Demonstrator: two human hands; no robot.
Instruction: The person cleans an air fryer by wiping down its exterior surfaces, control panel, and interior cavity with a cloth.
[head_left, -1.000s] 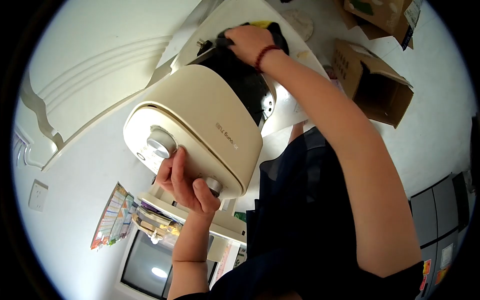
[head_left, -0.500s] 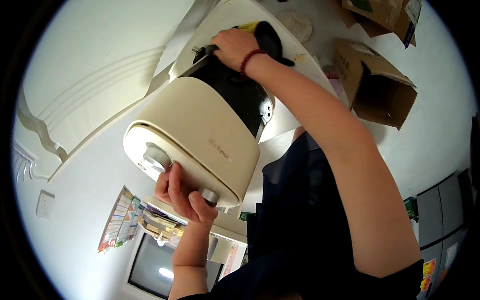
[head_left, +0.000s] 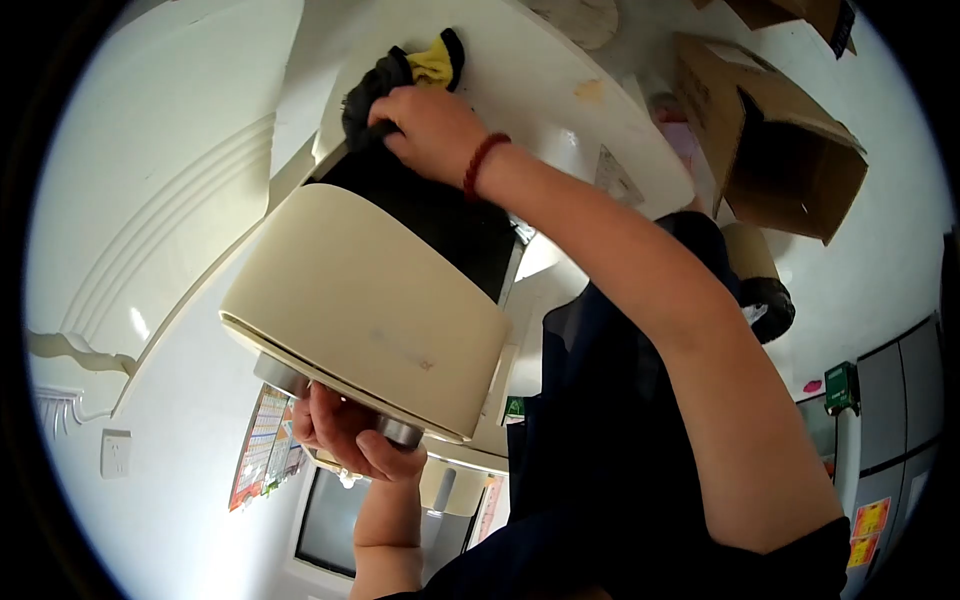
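A cream countertop appliance [head_left: 370, 300] with two silver knobs is tilted, its knob panel facing down and away. My left hand [head_left: 350, 435] is curled against that panel, between the silver knobs [head_left: 400, 432], supporting it from below. At the dark far side, my right hand [head_left: 430, 130] pinches a dark grey cloth [head_left: 375, 100] whose yellow side [head_left: 432, 65] is turned up. The cloth lies by the black panel [head_left: 430, 210] of the appliance, near its upper edge. A red bracelet circles my right wrist.
A white tabletop [head_left: 520, 70] extends beyond the appliance. Cardboard boxes, one an open box [head_left: 700, 120], are on the floor at right, with a bin [head_left: 765, 300] lower down. A wall socket [head_left: 116, 455] and a hanging calendar [head_left: 265, 450] are at left; a grey fridge [head_left: 885, 410] is at right.
The appliance has tipped so its knob panel faces further down. My right hand has shifted left in view, and the cloth now bunches at its fingertips, left of where it was.
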